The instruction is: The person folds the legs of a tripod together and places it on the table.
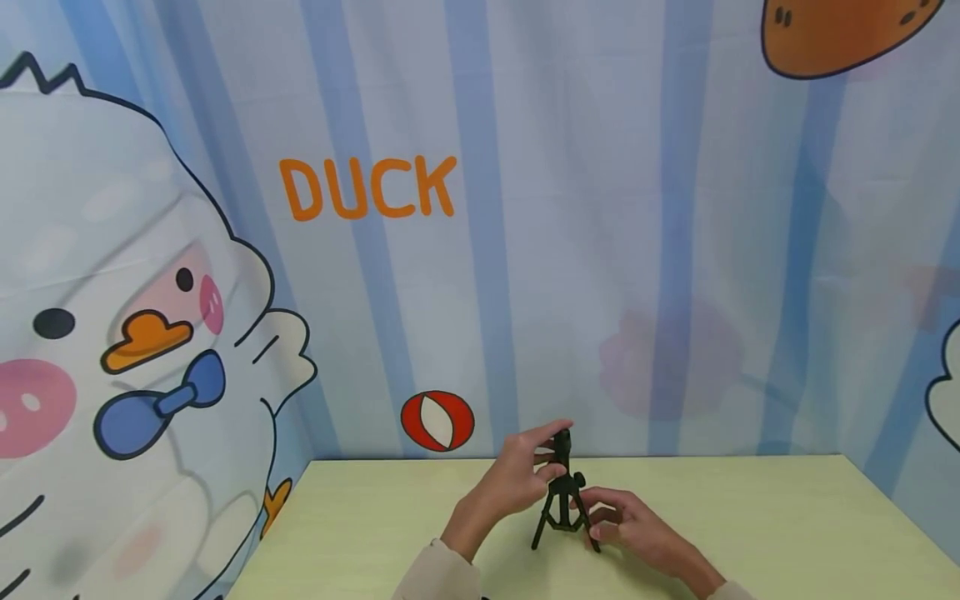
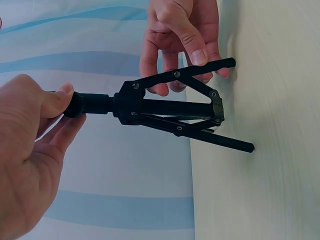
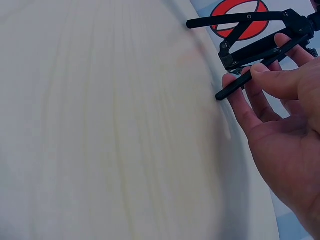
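Observation:
A small black tripod (image 1: 564, 500) stands upright with its legs spread, near the middle of the table. My left hand (image 1: 517, 475) grips its top, thumb and fingers around the head, as the left wrist view also shows at the tripod's round end (image 2: 75, 104). My right hand (image 1: 630, 529) is at the right leg. In the right wrist view that hand (image 3: 285, 100) pinches the leg (image 3: 235, 86) between thumb and fingers. Folding braces join the legs to the centre column (image 2: 175, 107).
The pale yellow table (image 1: 360, 517) runs back to a hanging cloth (image 1: 570, 208) printed with blue stripes, a large duck and the word DUCK. The table's back edge lies just behind the tripod.

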Tool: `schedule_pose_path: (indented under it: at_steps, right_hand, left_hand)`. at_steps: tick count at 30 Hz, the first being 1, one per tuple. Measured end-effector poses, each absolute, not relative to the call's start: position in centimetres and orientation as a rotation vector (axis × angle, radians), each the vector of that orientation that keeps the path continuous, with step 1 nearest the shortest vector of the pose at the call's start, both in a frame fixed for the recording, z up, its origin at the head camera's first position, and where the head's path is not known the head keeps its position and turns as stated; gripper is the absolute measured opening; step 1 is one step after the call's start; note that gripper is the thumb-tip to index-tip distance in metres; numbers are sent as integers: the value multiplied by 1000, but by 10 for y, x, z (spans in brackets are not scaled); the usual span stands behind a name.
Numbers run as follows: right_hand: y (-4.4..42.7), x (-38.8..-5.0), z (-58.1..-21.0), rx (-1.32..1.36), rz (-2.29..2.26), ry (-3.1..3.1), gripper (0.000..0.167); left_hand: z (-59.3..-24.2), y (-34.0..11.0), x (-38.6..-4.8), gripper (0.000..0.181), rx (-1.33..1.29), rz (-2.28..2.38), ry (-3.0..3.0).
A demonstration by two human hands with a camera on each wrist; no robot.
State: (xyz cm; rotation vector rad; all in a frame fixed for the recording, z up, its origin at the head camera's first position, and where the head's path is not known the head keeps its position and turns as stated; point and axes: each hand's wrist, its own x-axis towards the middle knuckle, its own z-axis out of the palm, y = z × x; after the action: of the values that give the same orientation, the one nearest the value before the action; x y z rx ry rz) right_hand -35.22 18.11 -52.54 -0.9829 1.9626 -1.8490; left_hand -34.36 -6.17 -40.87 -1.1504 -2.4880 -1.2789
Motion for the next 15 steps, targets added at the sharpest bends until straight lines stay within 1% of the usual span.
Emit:
schedule_pose_path:
  at_steps: [15]
  right_hand:
    - [175, -356, -519, -947, -1817, 2087, 38]
  left_hand:
    - [-407, -62, -349, 66, -1121, -1259, -2505]
